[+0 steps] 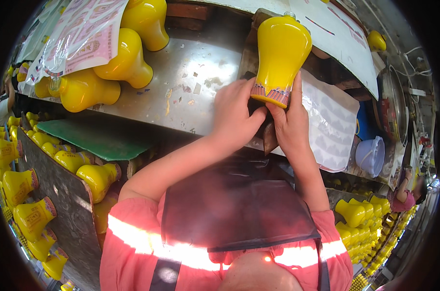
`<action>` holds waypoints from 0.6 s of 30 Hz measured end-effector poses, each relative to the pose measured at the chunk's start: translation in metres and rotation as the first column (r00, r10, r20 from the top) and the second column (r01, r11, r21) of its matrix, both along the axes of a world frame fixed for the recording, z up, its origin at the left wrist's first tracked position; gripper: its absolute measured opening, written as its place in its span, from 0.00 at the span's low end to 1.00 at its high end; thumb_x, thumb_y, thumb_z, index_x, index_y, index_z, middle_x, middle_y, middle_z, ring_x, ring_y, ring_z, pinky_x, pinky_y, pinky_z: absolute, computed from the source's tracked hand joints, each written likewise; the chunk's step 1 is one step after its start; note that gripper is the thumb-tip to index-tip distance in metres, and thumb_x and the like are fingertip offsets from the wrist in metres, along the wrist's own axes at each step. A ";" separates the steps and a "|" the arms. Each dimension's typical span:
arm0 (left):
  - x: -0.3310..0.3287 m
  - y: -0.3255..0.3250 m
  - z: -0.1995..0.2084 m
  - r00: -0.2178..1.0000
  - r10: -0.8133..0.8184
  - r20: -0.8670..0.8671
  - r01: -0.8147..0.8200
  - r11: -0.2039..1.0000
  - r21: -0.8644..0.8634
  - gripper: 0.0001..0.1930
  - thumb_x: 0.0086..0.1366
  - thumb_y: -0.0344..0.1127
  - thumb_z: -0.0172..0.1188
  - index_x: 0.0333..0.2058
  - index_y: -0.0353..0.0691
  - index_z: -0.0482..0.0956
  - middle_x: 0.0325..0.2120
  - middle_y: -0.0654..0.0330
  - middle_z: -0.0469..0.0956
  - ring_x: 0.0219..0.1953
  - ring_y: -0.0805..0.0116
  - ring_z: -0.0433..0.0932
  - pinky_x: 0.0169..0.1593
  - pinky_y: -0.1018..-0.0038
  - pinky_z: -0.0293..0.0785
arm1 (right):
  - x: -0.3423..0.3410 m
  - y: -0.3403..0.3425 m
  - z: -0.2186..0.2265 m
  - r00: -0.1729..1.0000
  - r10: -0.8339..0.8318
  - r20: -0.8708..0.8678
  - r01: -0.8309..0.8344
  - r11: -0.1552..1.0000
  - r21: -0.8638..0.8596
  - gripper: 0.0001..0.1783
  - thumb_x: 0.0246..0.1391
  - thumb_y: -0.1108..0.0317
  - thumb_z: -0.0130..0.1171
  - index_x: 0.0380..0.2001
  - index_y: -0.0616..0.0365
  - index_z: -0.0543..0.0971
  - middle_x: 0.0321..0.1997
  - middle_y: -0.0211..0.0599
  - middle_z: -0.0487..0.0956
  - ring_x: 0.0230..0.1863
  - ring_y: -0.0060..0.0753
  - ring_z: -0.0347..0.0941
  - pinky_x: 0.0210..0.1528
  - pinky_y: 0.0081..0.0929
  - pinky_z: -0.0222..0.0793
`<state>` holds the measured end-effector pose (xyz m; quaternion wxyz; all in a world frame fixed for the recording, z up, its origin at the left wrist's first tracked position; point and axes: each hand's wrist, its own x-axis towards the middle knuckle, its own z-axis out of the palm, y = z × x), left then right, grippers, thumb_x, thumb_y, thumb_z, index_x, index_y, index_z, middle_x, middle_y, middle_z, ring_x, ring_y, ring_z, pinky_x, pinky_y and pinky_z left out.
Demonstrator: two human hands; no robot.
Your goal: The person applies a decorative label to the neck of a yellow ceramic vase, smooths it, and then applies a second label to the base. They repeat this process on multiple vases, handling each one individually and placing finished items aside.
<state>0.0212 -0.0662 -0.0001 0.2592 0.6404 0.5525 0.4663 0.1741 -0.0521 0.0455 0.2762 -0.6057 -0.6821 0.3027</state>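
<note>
A glossy yellow vase-shaped bottle [283, 53] lies over a dark wooden rest on the metal bench, its clear neck pointing away from me and its base toward me. Round the base runs a patterned pink and blue band [272, 93]. My left hand [237, 109] is closed against the left side of the base. On the right side, my right hand [292, 114] grips the base, thumb near the bottom edge and fingers along the side. Beside my right hand hangs a whitish backing sheet [329, 119] with rows of grey fan-like shapes.
Several yellow bottles [128, 58] lie at the bench's left under a printed label sheet [91, 41]. A green board [96, 138] and racks of yellow bottles [31, 218] stand at left. A pale bucket [370, 156] is at right; another person [403, 194] is farther right.
</note>
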 end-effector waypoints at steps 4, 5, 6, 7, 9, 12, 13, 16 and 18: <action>0.004 0.007 -0.011 0.999 0.039 -0.034 -0.037 0.998 0.055 0.27 0.54 0.36 0.66 0.54 0.35 0.77 0.57 0.44 0.74 0.63 0.42 0.68 0.66 0.50 0.62 | 0.002 0.000 -0.004 1.000 0.021 0.001 -0.021 0.999 0.026 0.48 0.64 0.70 0.62 0.79 0.55 0.46 0.56 0.54 0.81 0.55 0.54 0.81 0.54 0.35 0.75; 0.004 0.009 -0.013 0.999 0.027 -0.021 -0.026 0.999 0.038 0.26 0.54 0.37 0.67 0.53 0.36 0.78 0.58 0.44 0.73 0.64 0.42 0.67 0.67 0.50 0.61 | 0.002 0.000 -0.005 1.000 0.024 0.010 -0.025 0.999 0.030 0.48 0.64 0.69 0.62 0.79 0.55 0.46 0.56 0.53 0.81 0.55 0.54 0.81 0.54 0.35 0.75; 0.004 0.010 -0.015 0.998 0.037 -0.057 -0.035 0.999 0.036 0.26 0.54 0.37 0.67 0.53 0.36 0.79 0.59 0.44 0.73 0.65 0.42 0.66 0.67 0.50 0.60 | 0.003 0.001 -0.005 1.000 0.028 0.001 -0.028 0.999 0.035 0.48 0.64 0.69 0.62 0.79 0.55 0.46 0.56 0.54 0.81 0.55 0.54 0.81 0.54 0.36 0.75; 0.004 0.011 -0.017 0.995 0.047 -0.094 -0.044 0.998 0.034 0.26 0.54 0.38 0.68 0.52 0.37 0.80 0.60 0.44 0.72 0.66 0.42 0.66 0.68 0.50 0.60 | 0.004 0.001 -0.005 0.999 0.032 -0.008 -0.032 0.999 0.040 0.48 0.64 0.69 0.62 0.79 0.55 0.46 0.57 0.54 0.81 0.55 0.54 0.81 0.54 0.36 0.75; 0.003 0.013 -0.018 0.989 0.028 -0.144 -0.028 1.000 0.006 0.26 0.54 0.40 0.69 0.52 0.37 0.81 0.62 0.43 0.71 0.67 0.42 0.64 0.69 0.50 0.59 | 0.006 0.002 -0.004 0.999 0.033 0.007 -0.033 0.999 0.040 0.48 0.63 0.68 0.63 0.79 0.54 0.46 0.57 0.53 0.81 0.56 0.55 0.81 0.54 0.36 0.76; -0.001 0.016 -0.016 0.978 -0.058 -0.201 0.048 0.997 -0.054 0.29 0.54 0.42 0.71 0.55 0.39 0.81 0.65 0.41 0.67 0.69 0.41 0.62 0.70 0.50 0.57 | 0.009 0.002 0.000 0.997 0.030 0.070 -0.032 0.999 0.028 0.49 0.63 0.67 0.64 0.79 0.54 0.47 0.55 0.53 0.82 0.54 0.57 0.81 0.52 0.38 0.76; -0.003 0.018 -0.014 0.969 -0.085 -0.231 0.073 0.996 -0.060 0.32 0.53 0.43 0.72 0.58 0.40 0.79 0.65 0.41 0.66 0.69 0.41 0.62 0.70 0.50 0.56 | 0.010 0.001 0.003 0.996 0.034 0.085 -0.037 0.999 0.027 0.49 0.62 0.66 0.64 0.78 0.53 0.47 0.53 0.53 0.83 0.52 0.58 0.82 0.51 0.38 0.77; -0.007 0.022 -0.007 0.992 -0.081 -0.094 0.076 0.995 -0.056 0.42 0.51 0.42 0.75 0.66 0.44 0.71 0.66 0.40 0.64 0.69 0.39 0.61 0.70 0.48 0.56 | 0.011 0.000 0.009 0.982 0.033 0.184 -0.033 0.999 0.000 0.51 0.60 0.64 0.67 0.78 0.53 0.48 0.46 0.52 0.84 0.45 0.59 0.83 0.45 0.40 0.77; -0.010 0.024 -0.001 0.993 -0.040 -0.107 0.043 0.999 0.026 0.48 0.49 0.39 0.76 0.70 0.47 0.65 0.66 0.39 0.63 0.68 0.38 0.62 0.70 0.48 0.56 | 0.011 0.001 0.013 0.964 0.052 0.260 -0.061 0.998 0.027 0.53 0.58 0.62 0.69 0.78 0.53 0.49 0.41 0.51 0.84 0.40 0.58 0.83 0.40 0.41 0.76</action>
